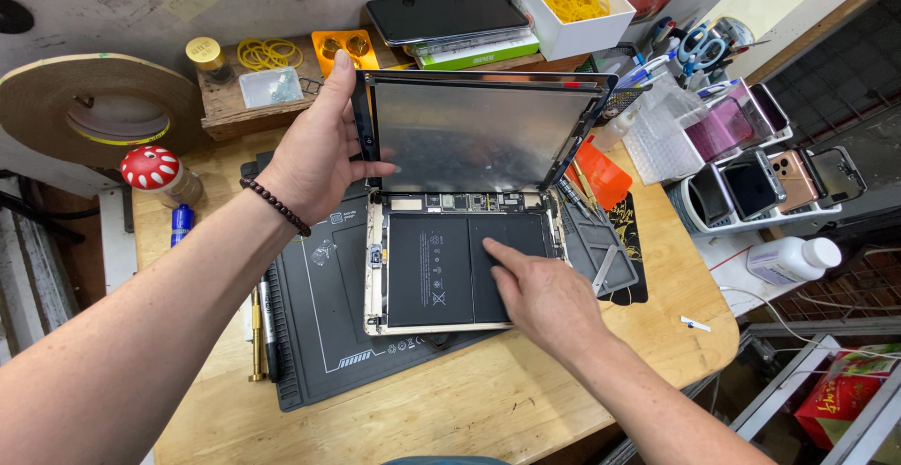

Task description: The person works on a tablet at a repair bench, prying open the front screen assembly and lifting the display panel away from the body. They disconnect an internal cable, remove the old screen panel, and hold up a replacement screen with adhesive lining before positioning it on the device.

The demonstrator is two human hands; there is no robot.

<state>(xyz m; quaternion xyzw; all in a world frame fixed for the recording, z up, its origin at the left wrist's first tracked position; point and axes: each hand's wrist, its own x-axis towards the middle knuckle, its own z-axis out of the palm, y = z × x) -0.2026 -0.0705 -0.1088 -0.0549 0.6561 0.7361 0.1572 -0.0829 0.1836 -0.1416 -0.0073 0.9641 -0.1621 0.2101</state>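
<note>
An opened tablet lies on a dark repair mat [319, 334]. Its lower shell [374, 268] shows two black battery cells [432, 268] and a circuit board along the top. The screen panel [474, 132], silver back facing me, stands raised like a lid, hinged at the shell's far edge. My left hand [314, 151] grips the panel's left edge and holds it up. My right hand [544, 296] rests on the shell's right side, its forefinger pressing on the right battery cell.
The wooden table [488, 399] carries a large tape roll [89, 108], a mushroom-capped bottle [155, 169], yellow rubber bands [267, 52], a white box [577, 15], a dark phone [446, 15], orange pry tools [601, 174], racks of phones [779, 179], a white bottle [793, 259] and tools [263, 315] left of the mat.
</note>
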